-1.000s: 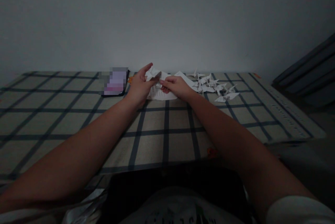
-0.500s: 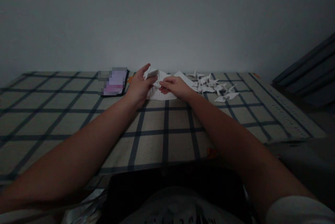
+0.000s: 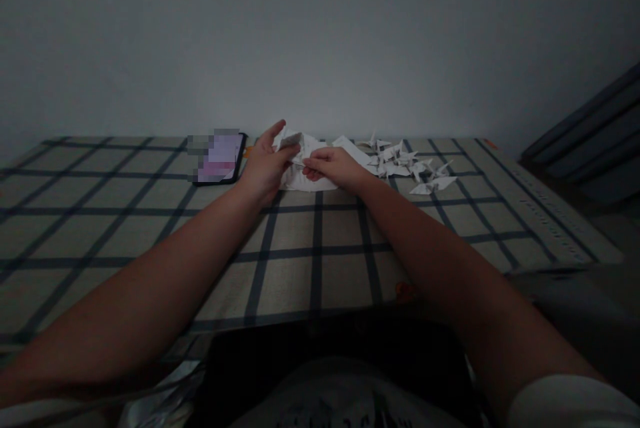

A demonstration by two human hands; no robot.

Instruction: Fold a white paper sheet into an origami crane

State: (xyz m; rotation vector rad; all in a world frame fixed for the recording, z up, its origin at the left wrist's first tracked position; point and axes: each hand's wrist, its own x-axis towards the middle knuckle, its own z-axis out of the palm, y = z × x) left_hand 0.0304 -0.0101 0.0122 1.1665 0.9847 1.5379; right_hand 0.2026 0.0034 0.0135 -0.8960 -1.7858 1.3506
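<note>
Between my two hands is a piece of folded white paper (image 3: 291, 140), held a little above the table. My left hand (image 3: 269, 165) grips its left side, thumb over the paper and another finger stretched up behind it. On the right, my right hand (image 3: 334, 166) pinches the paper's lower right edge with thumb and fingertips. Beneath both hands lies a white paper sheet (image 3: 317, 184), partly covered by them. The exact folds are too small and dim to make out.
A phone (image 3: 220, 160) with a lit screen lies left of my hands. Several folded paper cranes (image 3: 397, 161) are heaped to the right, beside another white sheet (image 3: 353, 148). The checked tablecloth (image 3: 295, 235) reaches back to a plain wall (image 3: 320, 41).
Both hands stay almost in place on the folded paper. The fingers of my left hand and the paper have shifted only slightly.
</note>
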